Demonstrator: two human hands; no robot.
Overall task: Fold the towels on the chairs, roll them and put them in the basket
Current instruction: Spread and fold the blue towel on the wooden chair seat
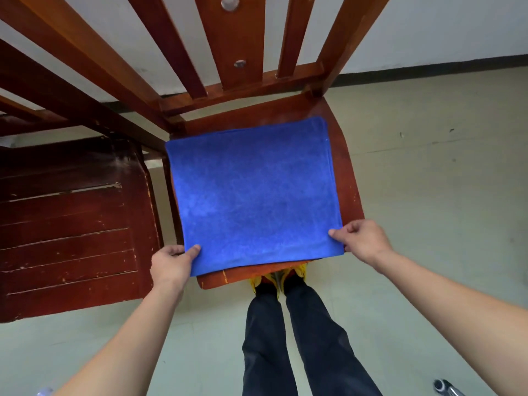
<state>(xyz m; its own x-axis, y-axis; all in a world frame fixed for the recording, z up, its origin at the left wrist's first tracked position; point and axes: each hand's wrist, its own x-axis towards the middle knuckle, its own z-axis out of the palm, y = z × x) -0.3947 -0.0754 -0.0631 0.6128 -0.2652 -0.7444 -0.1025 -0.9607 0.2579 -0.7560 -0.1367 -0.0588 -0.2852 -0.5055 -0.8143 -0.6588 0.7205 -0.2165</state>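
Note:
A blue towel (254, 192) lies flat on the seat of a reddish wooden chair (347, 170), covering most of it; a second layer shows along its right edge. My left hand (171, 265) pinches the towel's near left corner, thumb on top. My right hand (363, 240) pinches the near right corner the same way. Both corners sit at the seat's front edge. No basket is in view.
A second, darker wooden chair (71, 218) stands close on the left, its seat almost touching the first. The slatted chair back (237, 52) rises behind the towel. My legs and yellow shoes (278, 277) are under the seat's front edge. Pale floor lies to the right.

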